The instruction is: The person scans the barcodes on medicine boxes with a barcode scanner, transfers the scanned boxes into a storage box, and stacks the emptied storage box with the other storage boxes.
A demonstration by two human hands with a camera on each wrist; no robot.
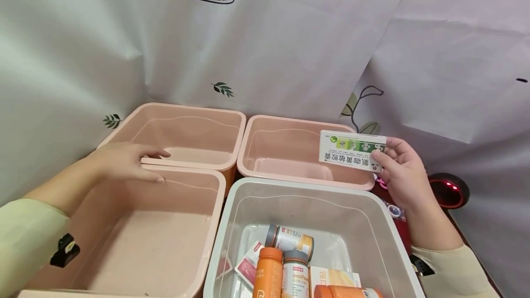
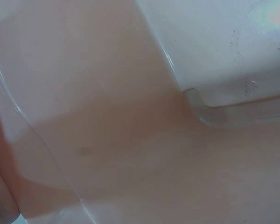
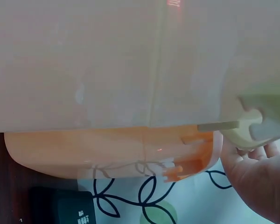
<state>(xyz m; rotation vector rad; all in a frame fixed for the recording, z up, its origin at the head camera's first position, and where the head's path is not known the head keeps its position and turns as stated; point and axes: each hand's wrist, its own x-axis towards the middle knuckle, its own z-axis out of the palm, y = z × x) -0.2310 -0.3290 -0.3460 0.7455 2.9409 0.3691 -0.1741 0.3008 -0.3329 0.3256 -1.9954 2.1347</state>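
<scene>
In the head view my right hand pinches a white and green medicine box near its right end, thumb on the printed face. The box is held above the right side of the back right pink bin. My left hand rests with loose fingers at the adjoining rims of the back left pink bin and the front left pink bin. Only a sliver of the left hand shows in the left wrist view. The right wrist view shows part of the right hand, without the box.
Front right, a pale grey bin holds an orange bottle, grey-capped bottles and several small boxes. A dark round object with a red light stands at the right. A patterned white sheet hangs behind the bins.
</scene>
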